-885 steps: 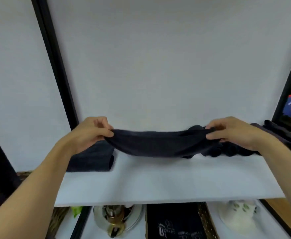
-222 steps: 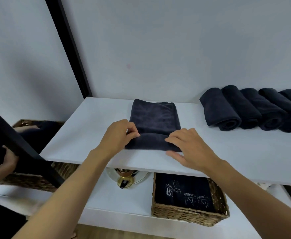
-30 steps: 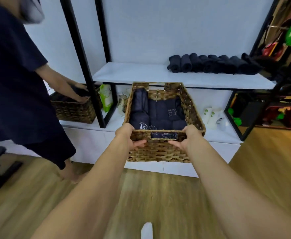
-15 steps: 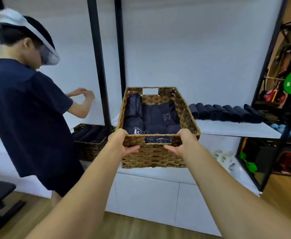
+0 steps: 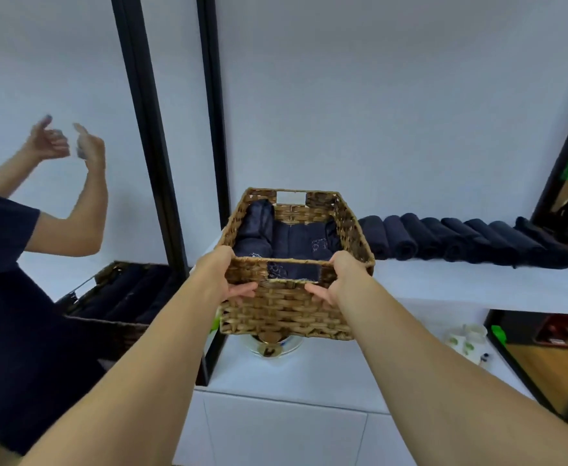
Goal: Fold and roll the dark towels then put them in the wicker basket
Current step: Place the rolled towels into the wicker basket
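My left hand (image 5: 222, 277) and right hand (image 5: 343, 280) each clench the near rim of the basket (image 5: 286, 314) at frame centre, with towels (image 5: 289, 243) inside. More rolls (image 5: 460, 242) line the shelf (image 5: 460, 285) at centre right. I'd keep it level and land it beside them.

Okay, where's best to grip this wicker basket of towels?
Take the wicker basket by the handle slots in its near and far walls, one hand from each end. The far slot is free; the left hand and right hand both grip the near wall.
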